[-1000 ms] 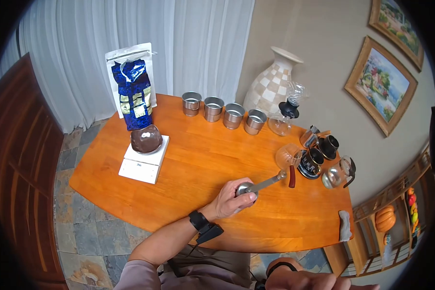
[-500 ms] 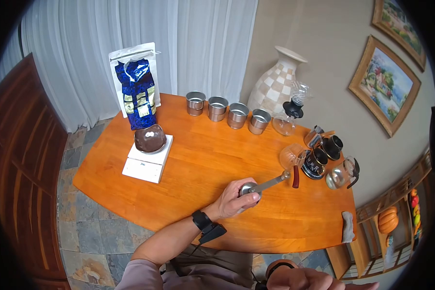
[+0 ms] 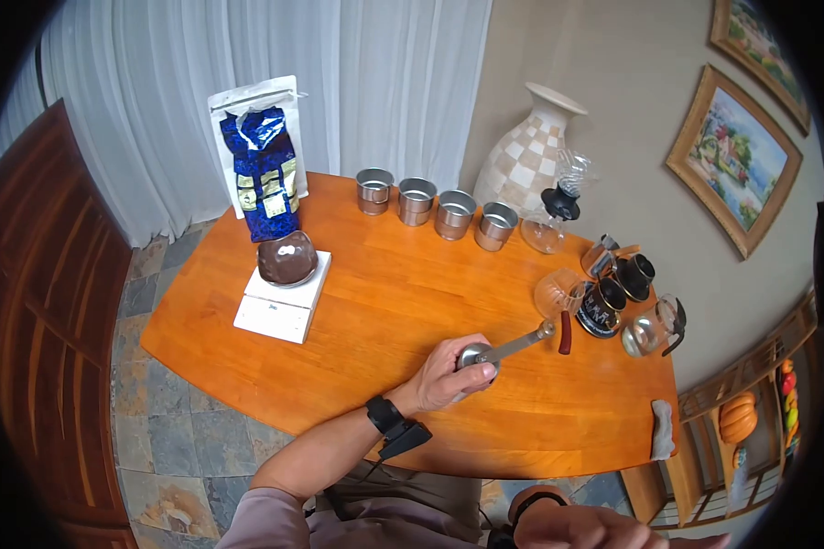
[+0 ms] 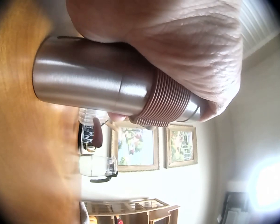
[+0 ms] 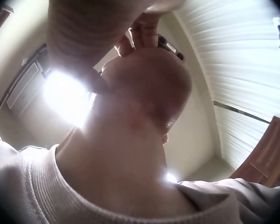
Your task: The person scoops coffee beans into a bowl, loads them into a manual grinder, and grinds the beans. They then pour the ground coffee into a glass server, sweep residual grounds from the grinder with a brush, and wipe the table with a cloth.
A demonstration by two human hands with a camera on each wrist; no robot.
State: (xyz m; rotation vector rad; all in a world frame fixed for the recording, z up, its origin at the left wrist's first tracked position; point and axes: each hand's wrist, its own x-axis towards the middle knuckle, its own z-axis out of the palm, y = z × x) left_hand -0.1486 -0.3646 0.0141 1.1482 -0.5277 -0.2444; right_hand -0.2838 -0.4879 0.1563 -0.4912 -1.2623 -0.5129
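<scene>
My left hand [image 3: 449,375] grips an upright metal grinder [image 3: 473,356] near the table's front edge, thumb over its top. Its crank [image 3: 517,346] points right, ending in a round knob. The left wrist view shows the palm [image 4: 177,42] against the grinder's steel body [image 4: 88,70], above a brown ribbed band [image 4: 163,100]; the base is at the tabletop. My right hand [image 3: 595,529], off the table at the lower right of the head view, holds no visible object. In the right wrist view its fingers [image 5: 142,35] are raised by the person's head, partly hidden.
A brown bowl [image 3: 287,258] sits on a white scale [image 3: 279,306] before a blue-and-white bag [image 3: 267,174]. Several metal cups [image 3: 416,203] line the back edge. Glass servers [image 3: 558,293], a dripper [image 3: 560,203], a jug [image 3: 648,334] and a grey cloth [image 3: 662,430] are on the right.
The head view has shifted slightly, so the table and its objects appear a little further right. The left hand's hold on the grinder looks unchanged; the right hand appears slightly further right.
</scene>
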